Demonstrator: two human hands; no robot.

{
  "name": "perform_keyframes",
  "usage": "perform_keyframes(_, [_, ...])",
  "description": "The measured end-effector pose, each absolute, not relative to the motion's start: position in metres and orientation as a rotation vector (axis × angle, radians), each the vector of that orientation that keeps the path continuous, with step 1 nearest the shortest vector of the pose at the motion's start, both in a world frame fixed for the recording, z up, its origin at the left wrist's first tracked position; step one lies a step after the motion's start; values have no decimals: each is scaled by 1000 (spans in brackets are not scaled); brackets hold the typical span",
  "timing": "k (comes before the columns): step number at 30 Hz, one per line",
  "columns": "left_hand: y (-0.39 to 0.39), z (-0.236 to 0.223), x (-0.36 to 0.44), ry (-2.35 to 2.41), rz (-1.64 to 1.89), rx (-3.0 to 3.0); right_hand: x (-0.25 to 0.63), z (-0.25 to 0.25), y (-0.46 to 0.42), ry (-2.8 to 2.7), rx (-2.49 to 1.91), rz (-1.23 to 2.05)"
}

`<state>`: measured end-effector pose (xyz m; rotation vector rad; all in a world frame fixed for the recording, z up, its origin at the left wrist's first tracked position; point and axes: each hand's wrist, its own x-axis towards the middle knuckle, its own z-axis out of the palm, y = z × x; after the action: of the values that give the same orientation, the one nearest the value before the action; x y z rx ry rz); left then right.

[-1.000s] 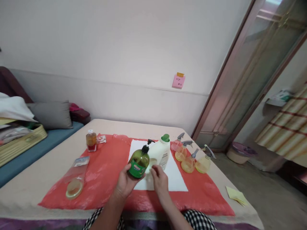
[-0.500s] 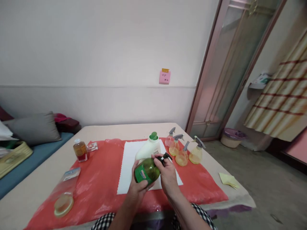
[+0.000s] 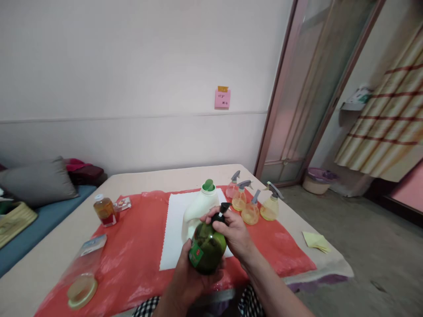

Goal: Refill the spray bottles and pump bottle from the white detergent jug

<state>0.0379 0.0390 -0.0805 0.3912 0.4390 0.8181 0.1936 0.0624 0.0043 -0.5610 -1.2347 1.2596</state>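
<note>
Holding: L hand (image 3: 192,281) fingers clamped on grn. btl. (image 3: 209,248), R hand (image 3: 237,231) fingers round blk. pump (image 3: 225,207) base; btl. now nearer upright than a sec. ago, pump still fitted.

Grey pillow (image 3: 39,181), pink note (image 3: 222,99) (taped up), curtain (image 3: 383,127).

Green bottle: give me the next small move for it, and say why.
I'd probably twist the pump with the right grip while the left grip steadies the green bottle. The pump sits on top of the bottle, the right thumb and fingers are around its base, and the left supports the body from below, so a turn looks well braced.
</note>
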Motion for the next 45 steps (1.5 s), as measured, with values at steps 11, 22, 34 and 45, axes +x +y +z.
perform_keyframes(11, [48, -90, 59, 830, 1709, 934, 164, 6, 62, -776, -784, 1122])
perform_keyframes(22, [36, -78, 38, 228, 714, 436, 195, 22, 53, -1254, -494, 1298])
perform_keyframes(34, [36, -76, 62, 667, 1613, 710, 165, 9, 51, -646, -809, 1054])
perform_keyframes(45, [33, -68, 54, 451, 983, 489, 202, 24, 47, -1094, -536, 1307])
